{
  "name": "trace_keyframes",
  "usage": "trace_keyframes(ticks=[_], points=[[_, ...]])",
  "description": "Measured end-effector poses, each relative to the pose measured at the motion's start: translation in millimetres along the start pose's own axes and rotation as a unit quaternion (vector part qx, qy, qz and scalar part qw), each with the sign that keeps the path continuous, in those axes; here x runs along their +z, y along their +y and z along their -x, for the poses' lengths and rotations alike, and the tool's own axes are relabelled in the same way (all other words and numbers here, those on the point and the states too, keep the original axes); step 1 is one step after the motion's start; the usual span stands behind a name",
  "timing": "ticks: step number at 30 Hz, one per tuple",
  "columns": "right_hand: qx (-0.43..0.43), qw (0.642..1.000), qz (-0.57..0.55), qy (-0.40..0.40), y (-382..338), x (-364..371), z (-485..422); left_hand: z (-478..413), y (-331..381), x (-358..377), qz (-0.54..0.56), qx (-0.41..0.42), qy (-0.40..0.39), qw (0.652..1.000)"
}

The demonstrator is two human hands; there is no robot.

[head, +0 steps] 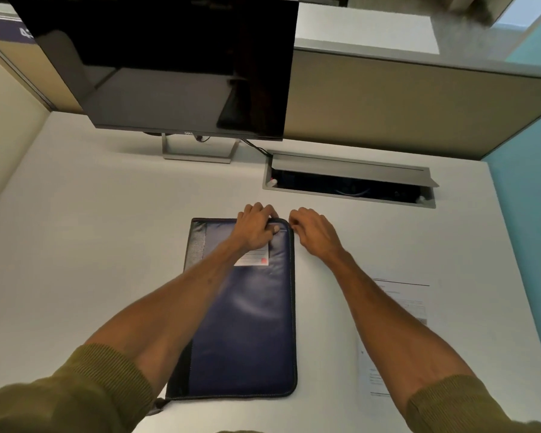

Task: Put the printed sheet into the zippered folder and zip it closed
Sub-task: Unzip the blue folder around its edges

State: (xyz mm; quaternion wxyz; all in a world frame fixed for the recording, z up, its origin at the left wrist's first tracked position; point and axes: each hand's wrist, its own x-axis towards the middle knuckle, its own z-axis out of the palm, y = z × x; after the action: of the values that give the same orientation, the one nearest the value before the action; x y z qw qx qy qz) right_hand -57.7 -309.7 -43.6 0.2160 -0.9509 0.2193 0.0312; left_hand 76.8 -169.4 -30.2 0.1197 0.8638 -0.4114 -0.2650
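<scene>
Navy zippered folder (247,323) lies flat mid-frame on the white worktop (107,229). The left hand (255,229) is on its far right corner, grip curled over the top edge with the thumb on the cover. The right hand (313,232) is just beside that corner, fingers curled, but I can't tell if its grip pinches anything. The printed sheet (400,307) lies right of frame, partly under the forearm.

The zippered folder (250,323), gripped at its far corner by the left hand (256,228), looks like smooth, glossy navy leatherette, with sheen streaks nearer the person than the grip. Left of the grip runs a matt, rougher grey cloth strip (197,242). Just beneath it sits a matt paper label (253,259). To its right, the printed sheet (409,300) is matt white paper on a smooth matt desk (107,229). The sleeves (75,392) are ribbed cloth.
</scene>
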Motion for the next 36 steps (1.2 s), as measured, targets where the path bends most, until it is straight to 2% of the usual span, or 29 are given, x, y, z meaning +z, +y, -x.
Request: trace_keyframes(ticks=[10, 22, 26, 28, 30, 32, 34, 36], points=[[-0.007, 0.998, -0.055, 0.040, -7, 30, 65, -10, -7, -9, 0.051, -0.040, 0.015, 0.998], [0.020, 0.996, -0.084, 0.011, -20, 53, 175, 8, 16, -8, -0.026, -0.076, 0.031, 0.996], [0.057, 0.995, -0.076, 0.037, -31, 58, 203, 25, 26, 0, -0.064, -0.064, 0.064, 0.994], [0.074, 0.994, -0.068, 0.049, -34, 58, 206, 38, 36, 8, -0.056, -0.018, 0.078, 0.995], [0.084, 0.993, -0.062, 0.051, -37, 58, 206, 54, 47, 14, -0.066, 0.083, 0.039, 0.994], [0.084, 0.993, -0.057, 0.054, -37, 58, 205, 69, 55, 21, -0.106, 0.195, -0.048, 0.974], [0.081, 0.994, -0.056, 0.054, -37, 58, 205, 86, 57, 32, -0.162, 0.227, -0.140, 0.950], [0.080, 0.995, -0.048, 0.046, -36, 58, 204, 101, 55, 42, -0.210, 0.206, -0.177, 0.939]])
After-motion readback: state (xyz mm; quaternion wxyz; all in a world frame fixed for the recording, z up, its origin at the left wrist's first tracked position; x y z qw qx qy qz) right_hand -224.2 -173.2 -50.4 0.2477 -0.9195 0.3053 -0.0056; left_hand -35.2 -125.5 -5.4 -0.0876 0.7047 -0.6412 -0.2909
